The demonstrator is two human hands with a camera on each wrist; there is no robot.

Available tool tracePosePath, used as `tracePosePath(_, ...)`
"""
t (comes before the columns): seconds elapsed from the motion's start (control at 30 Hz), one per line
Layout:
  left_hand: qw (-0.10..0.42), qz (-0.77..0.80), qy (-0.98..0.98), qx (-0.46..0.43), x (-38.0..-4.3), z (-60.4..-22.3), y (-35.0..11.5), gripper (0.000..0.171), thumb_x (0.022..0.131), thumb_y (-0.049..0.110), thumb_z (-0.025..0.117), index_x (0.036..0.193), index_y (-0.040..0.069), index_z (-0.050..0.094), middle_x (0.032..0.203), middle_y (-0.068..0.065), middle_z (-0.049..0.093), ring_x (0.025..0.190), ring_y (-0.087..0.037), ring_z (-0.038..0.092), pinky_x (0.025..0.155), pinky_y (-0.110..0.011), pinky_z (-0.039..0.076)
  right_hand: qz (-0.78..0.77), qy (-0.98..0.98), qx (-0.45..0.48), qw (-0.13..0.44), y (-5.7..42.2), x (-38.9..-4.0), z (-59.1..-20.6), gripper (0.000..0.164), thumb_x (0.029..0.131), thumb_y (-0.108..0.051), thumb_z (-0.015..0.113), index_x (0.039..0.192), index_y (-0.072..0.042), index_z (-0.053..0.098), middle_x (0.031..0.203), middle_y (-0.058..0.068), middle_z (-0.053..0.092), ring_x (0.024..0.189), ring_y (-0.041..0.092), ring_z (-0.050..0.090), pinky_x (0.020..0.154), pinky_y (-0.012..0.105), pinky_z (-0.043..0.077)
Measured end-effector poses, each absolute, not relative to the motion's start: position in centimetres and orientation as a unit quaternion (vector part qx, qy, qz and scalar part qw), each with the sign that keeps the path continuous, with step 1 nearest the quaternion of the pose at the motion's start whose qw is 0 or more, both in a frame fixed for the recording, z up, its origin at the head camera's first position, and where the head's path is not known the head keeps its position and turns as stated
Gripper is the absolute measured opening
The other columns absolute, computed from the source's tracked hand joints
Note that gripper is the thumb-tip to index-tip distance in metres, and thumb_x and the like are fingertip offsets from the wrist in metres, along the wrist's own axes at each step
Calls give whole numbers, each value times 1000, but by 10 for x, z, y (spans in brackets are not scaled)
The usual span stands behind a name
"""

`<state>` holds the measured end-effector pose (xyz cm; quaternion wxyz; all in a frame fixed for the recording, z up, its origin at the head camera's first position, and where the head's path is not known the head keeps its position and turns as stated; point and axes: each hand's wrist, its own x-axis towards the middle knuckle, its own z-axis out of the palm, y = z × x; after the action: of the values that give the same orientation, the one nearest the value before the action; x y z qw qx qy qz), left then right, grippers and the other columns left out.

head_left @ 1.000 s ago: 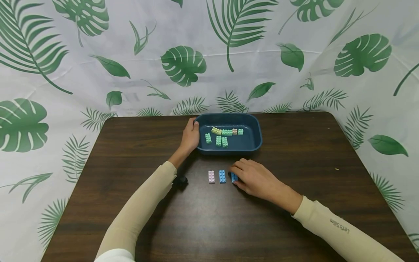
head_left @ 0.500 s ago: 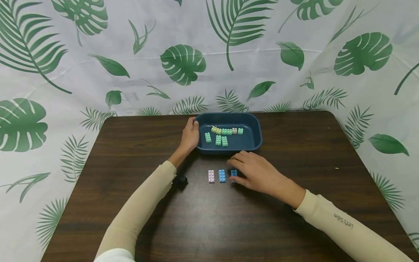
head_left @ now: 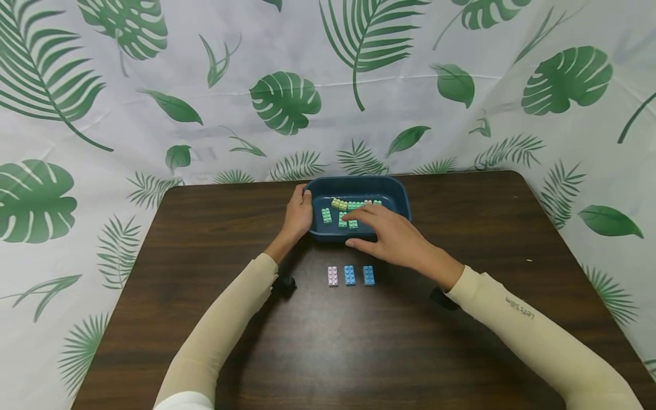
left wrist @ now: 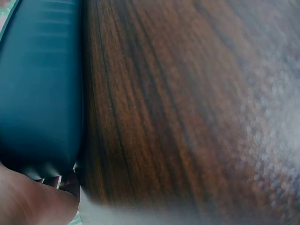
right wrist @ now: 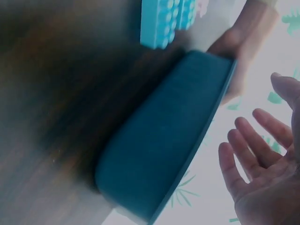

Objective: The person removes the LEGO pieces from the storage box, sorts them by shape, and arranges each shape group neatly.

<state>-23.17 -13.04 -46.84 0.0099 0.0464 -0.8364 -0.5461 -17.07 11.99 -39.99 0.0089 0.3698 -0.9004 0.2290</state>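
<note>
My left hand (head_left: 298,217) grips the left end of a dark blue plastic tray (head_left: 328,235); the left wrist view shows the thumb side of that hand (left wrist: 37,199) against the tray wall (left wrist: 42,93). Over the tray's front rim hovers my right hand (head_left: 393,236), fingers spread and holding nothing, as the right wrist view confirms. Inside lie several toy building bricks: a yellow brick (head_left: 339,204), a green brick (head_left: 326,215) and others, some covered by the right hand. In front of the tray stand a pink brick (head_left: 332,276), a blue brick (head_left: 349,275) and another blue brick (head_left: 368,275), side by side.
The dark wooden table (head_left: 230,228) reaches back to a leaf-patterned cloth (head_left: 215,114) behind the tray. A small black object (head_left: 284,285) shows beside the left forearm. A tiny yellow speck (head_left: 529,260) lies far to the right.
My right hand has let go of the right-hand blue brick, lifted, and moved forward over the tray with fingers spread. That brick stays in the row. My left hand keeps its hold.
</note>
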Motion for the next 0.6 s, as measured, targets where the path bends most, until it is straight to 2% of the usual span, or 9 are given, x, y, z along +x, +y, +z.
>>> tracePosePath(0.27, 7, -551, -834, 39, -232, -468, -127, 41, 117, 32, 31, 149, 13, 47, 150, -15, 58, 137, -32, 56, 119, -53, 41, 218, -921, 321, -34, 123, -204, -406, 58, 97, -47, 76, 146, -18, 62, 149, 8, 62, 138, 30, 57, 110, 56, 51)
tracePosePath(0.6, 14, -549, -835, 45, -230, -466, -129, 40, 117, 30, 31, 148, 12, 48, 148, -16, 59, 134, -33, 57, 118, -53, 42, 237, -916, 311, -92, 114, -240, -423, 54, 98, -36, 77, 144, -12, 63, 142, 10, 66, 127, 32, 64, 106, 54, 53)
